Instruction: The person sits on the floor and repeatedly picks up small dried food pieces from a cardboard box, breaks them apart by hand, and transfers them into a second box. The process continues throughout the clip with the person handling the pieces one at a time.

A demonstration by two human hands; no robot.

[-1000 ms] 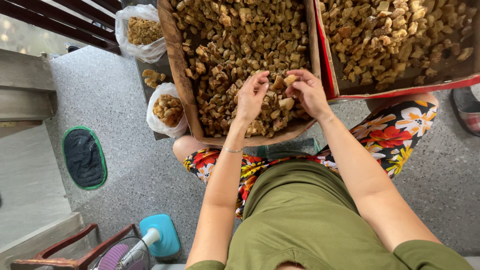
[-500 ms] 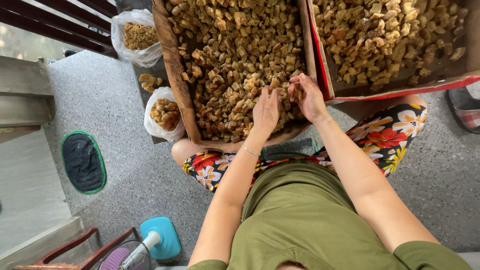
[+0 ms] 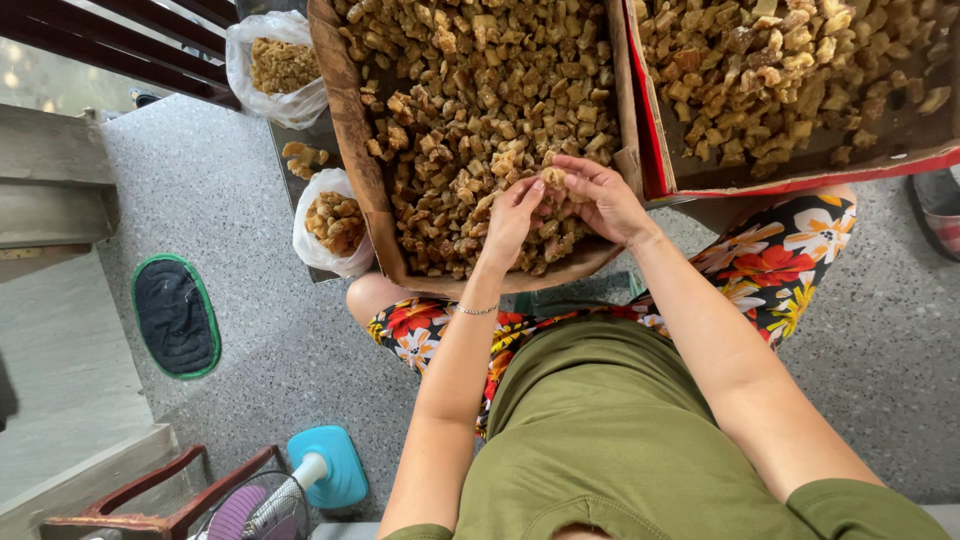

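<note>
Now both hands meet over the near end of the cardboard tray (image 3: 350,130): the left hand (image 3: 512,218) and right hand (image 3: 600,198) pinch one brown chunk (image 3: 553,177) between them. Beyond the fingers, heaps remain; two filled bags (image 3: 330,225) sit left.

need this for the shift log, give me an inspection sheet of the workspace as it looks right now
surface: speckled grey floor; the person sits with a cardboard tray against the lap.
job's things: tray heaped with brown dried chunks; one pale piece held between both hands.
clutter: second cardboard tray of chunks at right; two plastic bags of the same pieces at left.
grippers: left hand and right hand meet over the near end of the tray, fingers closed on the piece.
cables: nothing seen.
surroundings: dark mat with green edge, fan on a blue base, wooden chair frame, concrete step.
</note>
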